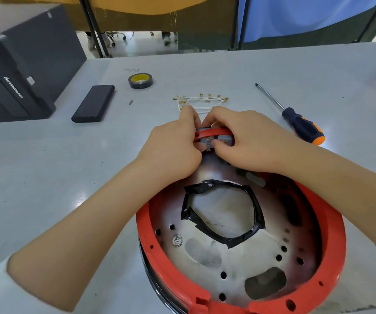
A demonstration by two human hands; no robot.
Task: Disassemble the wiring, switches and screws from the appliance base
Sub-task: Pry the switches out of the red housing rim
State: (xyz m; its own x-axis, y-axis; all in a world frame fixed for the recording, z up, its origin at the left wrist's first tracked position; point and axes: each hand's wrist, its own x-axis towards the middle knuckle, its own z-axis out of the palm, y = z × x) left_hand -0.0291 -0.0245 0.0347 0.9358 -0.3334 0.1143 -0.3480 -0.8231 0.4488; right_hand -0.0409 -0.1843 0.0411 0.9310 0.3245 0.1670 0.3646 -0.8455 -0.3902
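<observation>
We observe the left hand and right hand both pinching the grey plastic switches set in the far rim of the round red-rimmed metal appliance base, between the thumbs and fingertips.

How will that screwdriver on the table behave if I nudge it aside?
The screwdriver lies flat on the table, apart from both hands, so tipping is not an issue. Its round shaft and handle suggest it may roll rather than slide. The thick handle probably outweighs the thin shaft, so it would likely pivot about that end.
</observation>
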